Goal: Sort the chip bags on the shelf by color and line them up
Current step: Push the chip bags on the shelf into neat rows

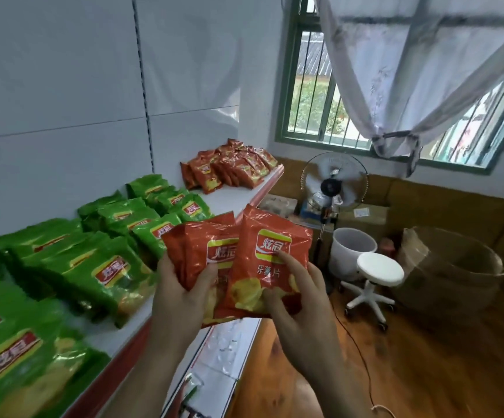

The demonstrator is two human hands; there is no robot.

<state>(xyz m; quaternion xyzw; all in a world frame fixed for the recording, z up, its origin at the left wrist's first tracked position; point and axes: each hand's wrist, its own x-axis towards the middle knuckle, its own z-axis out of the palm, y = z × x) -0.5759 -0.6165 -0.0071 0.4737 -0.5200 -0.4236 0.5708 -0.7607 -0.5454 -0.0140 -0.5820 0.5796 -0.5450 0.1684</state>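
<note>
I hold red chip bags in front of the shelf edge. My left hand [181,300] grips a red bag [196,251] from below, thumb on its front. My right hand [299,300] holds a second red bag [263,260] that overlaps the first, thumb on the lower front and forefinger stretched over the logo. On the white shelf [229,199] several green bags [109,267] lie in rows at the left and middle. A group of several red bags [229,167] stands at the shelf's far right end.
The shelf has a red front edge [115,369] and a white back panel. To the right on the wooden floor stand a fan [333,185], a white bucket [351,248], a white stool [379,273] and a large woven basket [456,267]. A cable runs over the floor.
</note>
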